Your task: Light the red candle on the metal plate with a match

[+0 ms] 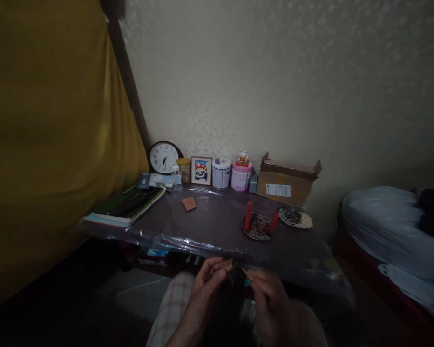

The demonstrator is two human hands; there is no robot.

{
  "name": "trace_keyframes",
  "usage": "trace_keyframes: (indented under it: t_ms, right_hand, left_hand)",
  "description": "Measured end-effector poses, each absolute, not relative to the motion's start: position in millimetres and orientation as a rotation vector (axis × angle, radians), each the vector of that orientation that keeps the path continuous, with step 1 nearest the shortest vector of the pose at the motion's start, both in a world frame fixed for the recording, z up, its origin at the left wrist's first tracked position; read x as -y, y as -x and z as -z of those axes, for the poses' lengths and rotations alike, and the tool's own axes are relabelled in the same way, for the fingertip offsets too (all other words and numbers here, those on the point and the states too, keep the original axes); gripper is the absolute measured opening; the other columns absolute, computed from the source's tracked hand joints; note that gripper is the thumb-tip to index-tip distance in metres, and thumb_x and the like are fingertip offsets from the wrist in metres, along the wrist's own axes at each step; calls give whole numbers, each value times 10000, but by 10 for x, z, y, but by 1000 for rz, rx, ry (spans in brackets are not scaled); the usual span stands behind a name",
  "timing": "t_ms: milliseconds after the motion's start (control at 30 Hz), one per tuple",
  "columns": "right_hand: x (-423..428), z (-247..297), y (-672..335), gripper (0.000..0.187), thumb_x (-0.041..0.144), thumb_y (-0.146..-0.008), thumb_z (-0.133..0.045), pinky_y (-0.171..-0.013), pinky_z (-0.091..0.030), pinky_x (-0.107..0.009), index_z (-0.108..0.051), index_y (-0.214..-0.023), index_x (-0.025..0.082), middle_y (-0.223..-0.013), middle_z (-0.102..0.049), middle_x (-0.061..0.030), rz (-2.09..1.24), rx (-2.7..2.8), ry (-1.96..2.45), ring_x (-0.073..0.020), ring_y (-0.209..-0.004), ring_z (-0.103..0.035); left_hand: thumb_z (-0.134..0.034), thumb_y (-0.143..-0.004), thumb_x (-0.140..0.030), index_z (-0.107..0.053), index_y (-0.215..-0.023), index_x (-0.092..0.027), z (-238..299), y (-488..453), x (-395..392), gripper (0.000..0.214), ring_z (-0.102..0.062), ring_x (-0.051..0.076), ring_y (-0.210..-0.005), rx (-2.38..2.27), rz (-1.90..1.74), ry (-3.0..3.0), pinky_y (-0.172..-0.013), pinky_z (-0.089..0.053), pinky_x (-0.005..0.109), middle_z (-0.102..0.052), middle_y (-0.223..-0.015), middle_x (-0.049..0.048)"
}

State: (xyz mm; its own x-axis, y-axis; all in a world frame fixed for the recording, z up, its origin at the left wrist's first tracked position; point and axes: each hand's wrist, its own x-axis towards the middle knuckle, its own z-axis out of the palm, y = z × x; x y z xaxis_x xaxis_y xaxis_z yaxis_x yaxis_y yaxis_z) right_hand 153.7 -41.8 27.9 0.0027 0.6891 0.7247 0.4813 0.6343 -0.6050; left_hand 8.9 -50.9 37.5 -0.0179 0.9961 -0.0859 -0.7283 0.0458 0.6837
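Observation:
My left hand is closed on a small brown piece of card, pinched between thumb and fingers just past the table's front edge. Opposite it, my right hand pinches a thin matchstick whose reddish tip points toward the card. A gap separates the tip from the card. Beyond my right hand, a round metal plate bears two red candles, one upright and one tilted, among dark bits. Behind it, a second plate holds pale sticks and dark-ended ones.
A tan square piece lies on the plastic-covered table. Along the wall stand a clock, a framed panda picture, a white tin, a pink tin and a cardboard box. Books lie left.

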Motion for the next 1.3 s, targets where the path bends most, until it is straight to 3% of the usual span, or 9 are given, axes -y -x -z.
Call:
trace_keyframes:
  t_ms: [67,133,300,500,767,1067,1200,1300]
  right_hand:
    - [274,-131,-1578,182,246,-897,-516,-816,-539,-338,-691,-947,251,-932,-736,-44,-220,1734,1018,-195,-883,-683]
    - [106,7,-1639,211,302,-897,-505,-696,-557,-318,-692,-845,220,-797,-733,-45,-171,1649,1105,-196,-750,-691]
    - [-50,18,-1746,210,366,-854,-558,-751,-547,-314,-685,-810,205,-829,-730,-36,-333,1356,1235,-193,-784,-685]
    - [98,-209,-1677,159,344,-810,-613,-738,-545,-297,-679,-793,200,-825,-726,-33,-452,1227,1209,-191,-769,-686]
    - [319,-259,-1479,111,280,-863,-586,-766,-548,-269,-660,-798,229,-846,-724,-25,-414,1433,1068,-164,-822,-690]
    - [431,-389,-1479,103,238,-888,-558,-731,-549,-251,-647,-835,237,-854,-722,-18,-205,1525,1050,-151,-800,-690]
    - [256,-172,-1576,178,246,-909,-495,-781,-542,-300,-670,-944,236,-908,-733,-40,-207,1769,998,-178,-854,-686]
    - [76,40,-1683,231,305,-917,-472,-723,-540,-294,-675,-844,221,-818,-728,-36,-202,1623,1149,-179,-770,-685]
  left_hand:
    - [-703,-740,-208,-653,-927,-195,-399,-83,518,194,-677,191,-887,-652,-1483,-543,-810,-480,286,-752,-898,47]
    - [-695,-751,-219,-652,-940,-199,-410,-69,525,195,-671,190,-913,-646,-1491,-568,-840,-473,287,-754,-918,51]
    - [-732,-711,-244,-662,-917,-204,-370,-46,511,221,-672,218,-934,-666,-1500,-527,-885,-470,320,-745,-880,39]
    - [-742,-701,-236,-654,-920,-191,-321,-73,480,241,-674,203,-906,-692,-1488,-494,-848,-476,296,-743,-880,46]
    - [-718,-722,-208,-653,-898,-205,-353,-104,496,187,-666,189,-879,-608,-1484,-497,-857,-460,304,-721,-834,17]
    - [-734,-706,-220,-654,-918,-192,-330,-99,505,228,-677,198,-894,-634,-1482,-494,-833,-483,297,-742,-892,49]
    - [-731,-712,-217,-659,-925,-207,-351,-98,509,225,-675,179,-888,-631,-1484,-521,-819,-482,273,-747,-893,41]
    - [-718,-725,-218,-657,-933,-209,-368,-77,523,217,-674,195,-913,-628,-1491,-543,-853,-480,304,-747,-909,49]
